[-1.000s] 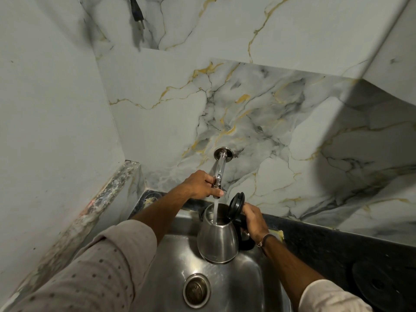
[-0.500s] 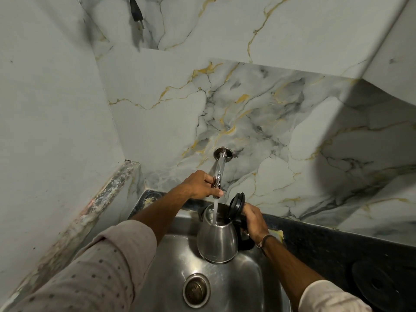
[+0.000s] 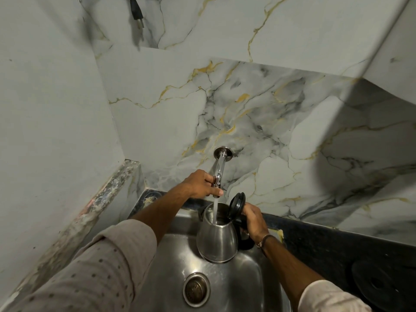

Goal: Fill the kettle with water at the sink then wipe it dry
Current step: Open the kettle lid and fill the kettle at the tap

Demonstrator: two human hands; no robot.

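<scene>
A steel kettle (image 3: 216, 240) with its black lid (image 3: 236, 204) flipped up hangs over the steel sink (image 3: 171, 262). My right hand (image 3: 253, 219) grips its black handle on the right side. A chrome tap (image 3: 219, 167) sticks out of the marble wall, and a stream of water (image 3: 215, 210) falls from it into the kettle's mouth. My left hand (image 3: 200, 184) is closed on the tap's lever at the spout end, just above the kettle.
The sink drain (image 3: 196, 289) lies below the kettle. A dark counter (image 3: 326, 242) runs to the right and carries the round black kettle base (image 3: 380, 283). A black plug (image 3: 136, 10) hangs on the wall at top left. A stone ledge (image 3: 94, 212) borders the left.
</scene>
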